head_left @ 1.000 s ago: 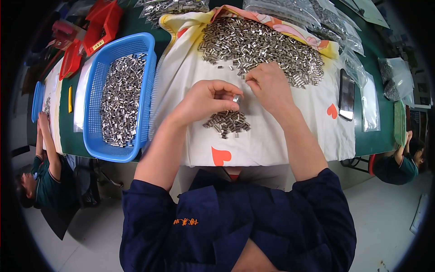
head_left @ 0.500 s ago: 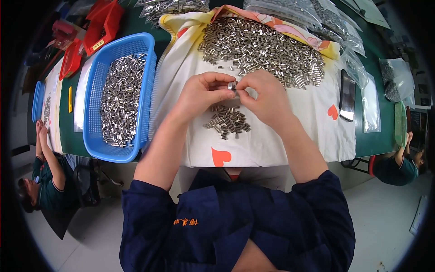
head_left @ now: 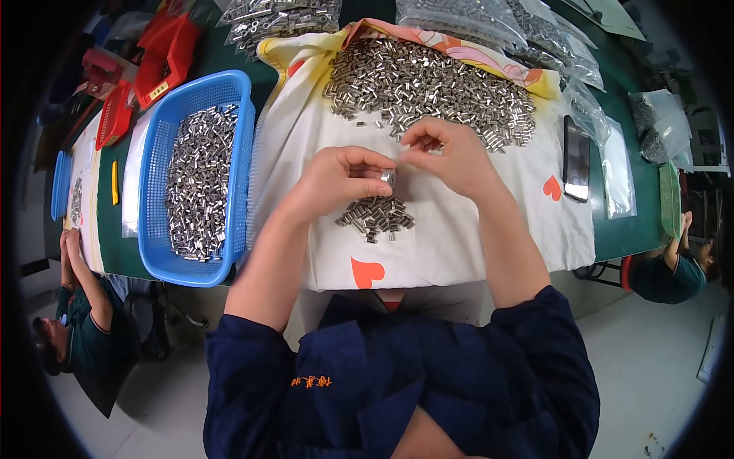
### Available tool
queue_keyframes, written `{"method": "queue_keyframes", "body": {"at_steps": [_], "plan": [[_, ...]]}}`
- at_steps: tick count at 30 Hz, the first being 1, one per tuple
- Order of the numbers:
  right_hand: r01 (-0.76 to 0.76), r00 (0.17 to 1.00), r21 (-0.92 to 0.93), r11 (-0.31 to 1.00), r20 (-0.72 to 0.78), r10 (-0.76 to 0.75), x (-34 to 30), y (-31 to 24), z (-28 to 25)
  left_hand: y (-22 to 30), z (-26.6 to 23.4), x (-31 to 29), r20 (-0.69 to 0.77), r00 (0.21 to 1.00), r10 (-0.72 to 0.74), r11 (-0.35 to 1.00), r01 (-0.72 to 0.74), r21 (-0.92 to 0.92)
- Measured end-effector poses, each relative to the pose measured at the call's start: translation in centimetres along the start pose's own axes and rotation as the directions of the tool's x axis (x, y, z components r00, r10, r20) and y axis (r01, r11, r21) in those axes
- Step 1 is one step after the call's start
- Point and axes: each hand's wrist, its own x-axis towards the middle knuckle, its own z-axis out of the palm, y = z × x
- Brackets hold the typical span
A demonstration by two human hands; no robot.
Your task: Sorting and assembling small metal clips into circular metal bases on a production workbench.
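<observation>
My left hand (head_left: 336, 180) is closed, pinching a small shiny metal sleeve (head_left: 388, 177) between thumb and fingers. It hovers just above a small heap of metal sleeves (head_left: 376, 218) on the white cloth. My right hand (head_left: 451, 157) is up and to the right of it, apart from the held piece. Its fingers are curled, with thumb and forefinger a little apart and nothing visible between them. Beyond both hands a large spread of the same short metal cylinders (head_left: 428, 84) covers the far part of the cloth (head_left: 451, 245).
At left stands a blue plastic basket (head_left: 243, 153) holding many metal pieces. Red bins (head_left: 170, 57) lie behind it. Bags of metal parts (head_left: 287, 19) line the back. A phone (head_left: 576, 161) rests at right. Co-workers sit at both sides.
My right hand has drawn away from the metal piece, up and to the right. My left hand keeps hold of it, now slightly lower. The whole view has shifted a little.
</observation>
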Motion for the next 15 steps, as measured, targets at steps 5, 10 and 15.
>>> {"method": "queue_keyframes", "body": {"at_steps": [5,10,15], "plan": [[0.134,0.914,-0.601,0.788,-0.232,-0.332,0.0,2.0,0.3,0.1,1.8,1.7,0.030,0.996,0.081,0.989,-0.084,0.121],[0.155,0.908,-0.679,0.718,-0.188,-0.373,0.7,3.7,4.9,-2.1,-0.1,0.1,-0.117,0.992,0.049,0.979,-0.025,0.200],[0.169,0.903,-0.673,0.720,-0.187,-0.386,-1.0,2.4,3.1,-1.5,0.7,0.5,-0.047,0.993,0.104,0.994,-0.105,-0.021]]}}
